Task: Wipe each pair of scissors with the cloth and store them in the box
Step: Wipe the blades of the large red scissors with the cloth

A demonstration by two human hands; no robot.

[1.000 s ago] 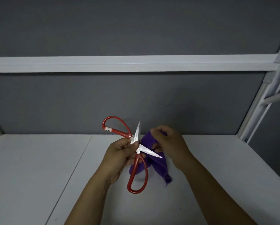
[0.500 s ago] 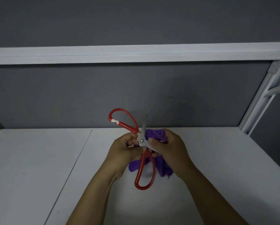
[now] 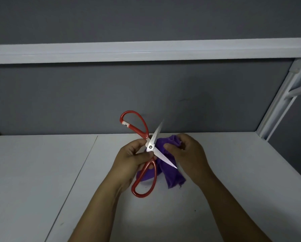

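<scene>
Here's the left hand [image 3: 128, 160], fingers curled in and pinching the red-handled steel scissors [image 3: 150, 147] right at the pivot screw, holding them up over the middle of the white tabletop [image 3: 41, 180]. The blades are spread wide in an X: one tip points up at the grey back wall [image 3: 76, 102], the other slants down and to the right, lying across the purple cloth [image 3: 172, 177]. One red loop, with a small white label [image 3: 125, 124] on it, sticks up to the left; the other hangs low, close to the table. The right hand [image 3: 190, 154] grips the bunched cloth just behind the blades, thumb pressed into the fabric, the loose end dangling beneath. A white rail [image 3: 146, 51] crosses the wall above, and a white frame post [image 3: 277, 109] rises at the right.
</scene>
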